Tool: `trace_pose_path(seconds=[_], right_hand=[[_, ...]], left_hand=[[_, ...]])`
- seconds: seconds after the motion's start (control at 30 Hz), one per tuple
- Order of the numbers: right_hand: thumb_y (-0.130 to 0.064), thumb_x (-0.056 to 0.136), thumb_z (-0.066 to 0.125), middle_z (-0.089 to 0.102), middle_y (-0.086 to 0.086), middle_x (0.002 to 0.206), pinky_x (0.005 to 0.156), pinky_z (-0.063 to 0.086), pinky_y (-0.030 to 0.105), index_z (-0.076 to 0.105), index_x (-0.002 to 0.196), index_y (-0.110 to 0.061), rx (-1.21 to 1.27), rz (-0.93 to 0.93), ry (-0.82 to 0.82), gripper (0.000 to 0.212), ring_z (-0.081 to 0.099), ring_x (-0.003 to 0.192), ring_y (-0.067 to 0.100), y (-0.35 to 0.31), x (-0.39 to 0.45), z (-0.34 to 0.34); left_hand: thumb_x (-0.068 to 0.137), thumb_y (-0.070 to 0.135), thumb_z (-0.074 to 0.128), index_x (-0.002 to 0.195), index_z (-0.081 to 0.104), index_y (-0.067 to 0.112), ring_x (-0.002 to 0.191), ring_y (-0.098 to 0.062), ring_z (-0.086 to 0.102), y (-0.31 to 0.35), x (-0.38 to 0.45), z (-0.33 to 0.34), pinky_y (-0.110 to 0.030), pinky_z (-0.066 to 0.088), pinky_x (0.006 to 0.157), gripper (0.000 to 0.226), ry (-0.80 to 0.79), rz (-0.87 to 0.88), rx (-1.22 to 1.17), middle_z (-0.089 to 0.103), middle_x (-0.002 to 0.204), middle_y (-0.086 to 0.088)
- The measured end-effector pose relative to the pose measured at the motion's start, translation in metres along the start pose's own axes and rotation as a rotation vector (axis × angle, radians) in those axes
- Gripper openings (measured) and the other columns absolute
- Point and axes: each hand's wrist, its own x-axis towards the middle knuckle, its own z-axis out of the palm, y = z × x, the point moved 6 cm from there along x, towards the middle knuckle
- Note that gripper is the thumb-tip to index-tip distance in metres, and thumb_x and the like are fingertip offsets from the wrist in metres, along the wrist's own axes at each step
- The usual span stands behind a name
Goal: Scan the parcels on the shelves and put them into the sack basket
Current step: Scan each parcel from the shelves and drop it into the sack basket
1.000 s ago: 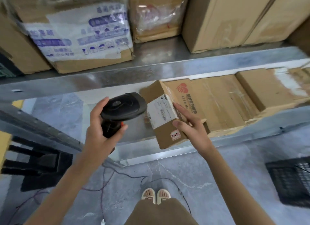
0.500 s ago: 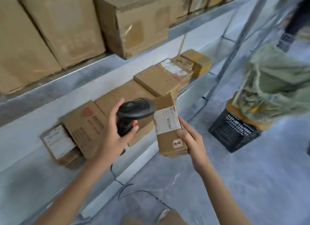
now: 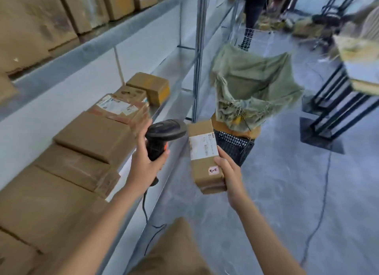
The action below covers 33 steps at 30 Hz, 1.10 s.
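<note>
We've got the parcel [image 3: 205,158] lifted clear of the shelf's front edge [image 3: 164,153], our right hand [image 3: 229,170] gripping its lower end, label up. Our left hand [image 3: 146,162] is wrapped round the scanner [image 3: 164,131], its head just beside the label. Scanning, we'd say. Next it goes ahead into the sack basket [image 3: 252,90].

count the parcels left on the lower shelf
7 visible: stacked pair at the far end, labelled one, then four plain running nearer. Others may be hidden.
</note>
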Motion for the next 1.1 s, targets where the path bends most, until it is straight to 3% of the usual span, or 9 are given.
trace_pose_path(seconds=[0.13, 0.3, 0.47, 0.77, 0.87, 0.93, 1.0, 1.1], right_hand=[[-0.057, 0.060, 0.068, 0.073, -0.015, 0.116, 0.077, 0.052, 0.025, 0.063, 0.130, -0.046, 0.025, 0.011, 0.112, 0.071, 0.071, 0.101, 0.009, -0.007, 0.047, -0.024], [-0.048, 0.070, 0.068, 0.075, -0.010, 0.114, 0.064, 0.055, 0.022, 0.062, 0.130, -0.043, 0.081, 0.031, 0.232, 0.061, 0.074, 0.093, 0.011, -0.024, 0.105, -0.053], [-0.056, 0.064, 0.066, 0.075, -0.009, 0.113, 0.081, 0.055, 0.035, 0.062, 0.128, -0.049, 0.068, 0.049, 0.299, 0.064, 0.073, 0.098, 0.016, -0.049, 0.162, -0.078], [-0.056, 0.065, 0.066, 0.074, -0.011, 0.115, 0.080, 0.050, 0.031, 0.064, 0.125, -0.051, 0.093, 0.052, 0.326, 0.060, 0.072, 0.099, 0.012, -0.078, 0.263, -0.124], [-0.048, 0.074, 0.065, 0.073, -0.010, 0.118, 0.073, 0.053, 0.027, 0.064, 0.127, -0.048, 0.120, 0.048, 0.309, 0.053, 0.072, 0.100, 0.012, -0.089, 0.301, -0.148], [-0.044, 0.077, 0.065, 0.073, -0.008, 0.119, 0.068, 0.056, 0.025, 0.064, 0.127, -0.045, 0.163, 0.038, 0.290, 0.051, 0.072, 0.101, 0.015, -0.100, 0.325, -0.166], [-0.043, 0.076, 0.066, 0.073, -0.007, 0.118, 0.069, 0.057, 0.027, 0.066, 0.121, -0.048, 0.186, 0.037, 0.284, 0.046, 0.073, 0.101, 0.017, -0.113, 0.350, -0.182], [-0.048, 0.071, 0.069, 0.074, -0.006, 0.116, 0.068, 0.057, 0.027, 0.067, 0.122, -0.046, 0.199, 0.018, 0.270, 0.051, 0.073, 0.100, 0.017, -0.135, 0.388, -0.204]], left_hand=[[0.093, 0.007, 0.071, 0.138, 0.026, 0.069, 0.091, -0.036, 0.066, -0.013, 0.066, 0.043, -0.045, 0.058, 0.082, 0.089, -0.058, 0.017, -0.007, 0.059, 0.130, -0.020], [0.094, 0.003, 0.069, 0.135, 0.025, 0.073, 0.063, -0.013, 0.065, -0.032, 0.151, 0.098, -0.025, 0.054, 0.061, 0.093, -0.156, 0.033, -0.051, 0.066, 0.111, -0.009], [0.092, 0.001, 0.070, 0.137, 0.027, 0.070, 0.066, -0.013, 0.066, -0.041, 0.220, 0.147, -0.025, 0.055, 0.057, 0.093, -0.196, 0.001, -0.123, 0.067, 0.109, -0.004], [0.091, -0.003, 0.069, 0.138, 0.030, 0.066, 0.067, -0.018, 0.068, -0.059, 0.306, 0.237, -0.023, 0.055, 0.057, 0.092, -0.267, -0.052, -0.178, 0.058, 0.129, -0.020], [0.091, -0.003, 0.070, 0.141, 0.031, 0.062, 0.068, -0.018, 0.071, -0.069, 0.341, 0.274, -0.028, 0.058, 0.062, 0.091, -0.255, -0.083, -0.194, 0.068, 0.113, -0.005], [0.091, -0.003, 0.070, 0.144, 0.032, 0.055, 0.074, -0.018, 0.073, -0.070, 0.362, 0.299, -0.033, 0.061, 0.066, 0.088, -0.250, -0.096, -0.202, 0.070, 0.104, 0.006], [0.090, -0.004, 0.071, 0.145, 0.032, 0.052, 0.084, -0.017, 0.075, -0.069, 0.383, 0.324, -0.034, 0.063, 0.069, 0.087, -0.250, -0.122, -0.216, 0.069, 0.111, 0.009], [0.089, -0.002, 0.073, 0.140, 0.035, 0.057, 0.109, -0.020, 0.070, -0.065, 0.414, 0.357, -0.035, 0.061, 0.085, 0.087, -0.228, -0.166, -0.271, 0.062, 0.131, -0.007]])
